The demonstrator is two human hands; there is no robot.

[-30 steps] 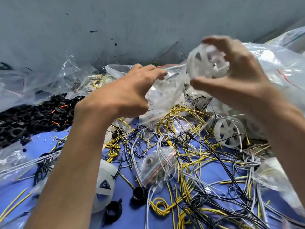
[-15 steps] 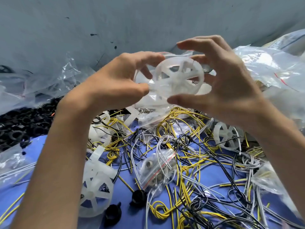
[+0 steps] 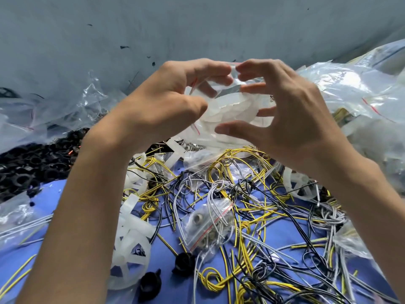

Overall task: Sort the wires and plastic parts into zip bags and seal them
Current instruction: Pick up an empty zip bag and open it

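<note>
Blue tabletop (image 3: 43, 194) littered with tangled wires (image 3: 242, 238) — working above it
Gripping a clear zip bag (image 3: 230, 85) between left hand (image 3: 162, 106) and right hand (image 3: 291, 119), curling round both sides; cupping a white plastic wheel (image 3: 230, 111) through it

A blue surface (image 3: 166, 255) carries a tangle of yellow, grey and black wires (image 3: 252, 205) across its middle and right. A small zip bag (image 3: 208, 224) lies among them. Near left sit a white plastic wheel (image 3: 129, 255) and two black knobs (image 3: 184, 262); far left, a heap of black rings (image 3: 26, 163).
</note>
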